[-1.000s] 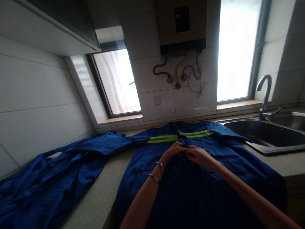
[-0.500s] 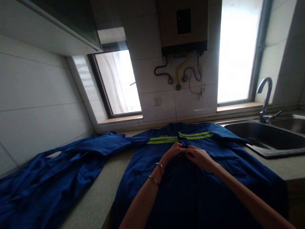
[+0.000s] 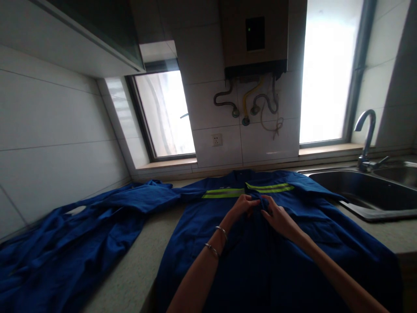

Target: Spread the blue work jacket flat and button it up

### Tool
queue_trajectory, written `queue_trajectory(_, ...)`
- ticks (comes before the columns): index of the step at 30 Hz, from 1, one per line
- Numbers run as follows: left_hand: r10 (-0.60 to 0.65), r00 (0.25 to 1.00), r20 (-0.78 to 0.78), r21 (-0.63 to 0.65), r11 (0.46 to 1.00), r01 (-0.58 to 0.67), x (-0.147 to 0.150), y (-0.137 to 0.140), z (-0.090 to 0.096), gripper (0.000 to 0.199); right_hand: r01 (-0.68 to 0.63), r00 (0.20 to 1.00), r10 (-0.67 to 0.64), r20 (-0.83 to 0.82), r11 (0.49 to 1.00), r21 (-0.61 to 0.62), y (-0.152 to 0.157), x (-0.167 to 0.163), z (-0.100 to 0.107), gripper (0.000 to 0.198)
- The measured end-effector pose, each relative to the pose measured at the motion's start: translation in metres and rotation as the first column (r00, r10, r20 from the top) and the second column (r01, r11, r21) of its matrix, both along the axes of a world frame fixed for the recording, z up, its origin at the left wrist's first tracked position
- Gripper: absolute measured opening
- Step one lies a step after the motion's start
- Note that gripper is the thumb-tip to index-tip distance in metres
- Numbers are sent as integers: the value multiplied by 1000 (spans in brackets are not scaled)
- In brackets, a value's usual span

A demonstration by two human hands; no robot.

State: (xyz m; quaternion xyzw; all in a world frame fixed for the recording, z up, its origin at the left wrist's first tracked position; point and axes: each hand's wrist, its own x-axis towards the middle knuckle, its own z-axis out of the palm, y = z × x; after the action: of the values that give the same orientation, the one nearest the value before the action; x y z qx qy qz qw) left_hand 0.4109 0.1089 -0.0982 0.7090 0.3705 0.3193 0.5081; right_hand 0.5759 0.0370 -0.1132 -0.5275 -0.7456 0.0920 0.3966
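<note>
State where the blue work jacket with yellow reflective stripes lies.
In the head view, the blue work jacket lies centre on the speckled countertop, left of the steel sink.

A blue work jacket [image 3: 260, 261] lies spread flat and front side up on the speckled countertop, its collar toward the tiled wall and its hem toward the near edge. Two bright yellow-green reflective stripes run across the chest, broken at the centre placket. One sleeve stretches out to the left, bunched and creased along the counter; the other side reaches toward the sink. The fabric at the upper placket, just below the stripes, is pinched together.
</note>
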Motion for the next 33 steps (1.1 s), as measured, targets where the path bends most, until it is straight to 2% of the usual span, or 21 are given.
queue_trajectory(3, -31, 999, -26, -53, 998, 29, -4, -2, 4, 47, -52, 995, 47, -87, 997, -58, 6, 0, -1, 36)
queue_trajectory(5, -122, 989, -85, -155, 982, 108, -9, -5, 7, 53, -57, 988, 39, -152, 992, -110, 11, -1, 0, 36)
queue_trajectory(7, -265, 947, -183, -284, 936, 207, -12, -9, 9, 57, -58, 980, 25, -198, 985, -165, 16, -1, 1, 39)
queue_trajectory(10, -451, 835, -314, -410, 858, 309, -15, -18, 10, 53, -59, 977, 14, -215, 978, -201, 20, 0, 0, 40)
queue_trajectory(12, -504, 780, -372, -434, 837, 334, -15, -23, 11, 49, -52, 977, 6, -214, 976, -210, 21, 1, -1, 39)
queue_trajectory(15, -522, 745, -414, -416, 837, 356, -13, -30, 14, 45, -51, 975, 5, -221, 978, -201, 21, 1, -3, 37)
queue_trajectory(18, -539, 723, -432, -400, 833, 382, -13, -36, 17, 45, -20, 983, -5, -182, 991, -135, 18, -1, -2, 32)
queue_trajectory(21, -557, 706, -438, -403, 823, 400, -14, -37, 18, 44, 56, 997, -55, -54, 998, 20, 4, -5, 6, 27)
queue_trajectory(25, -592, 696, -405, -410, 799, 441, -16, -31, 13, 44, 175, 966, -213, 148, 956, 236, -41, -12, 9, 23)
queue_trajectory(27, -604, 695, -392, -410, 790, 455, -16, -28, 10, 45, 112, 956, -179, 231, 954, 278, -67, -17, 0, 18)
queue_trajectory(29, -599, 703, -382, -402, 793, 457, -16, -26, 8, 45, -26, 955, -63, 289, 955, 294, -90, -22, -14, 16)
queue_trajectory(31, -597, 709, -374, -394, 795, 462, -15, -26, 9, 45, -136, 948, 30, 316, 938, 319, -107, -25, -27, 19)
queue_trajectory(33, -604, 708, -365, -389, 790, 474, -14, -28, 11, 46, -181, 948, 69, 311, 920, 348, -117, -26, -35, 18)
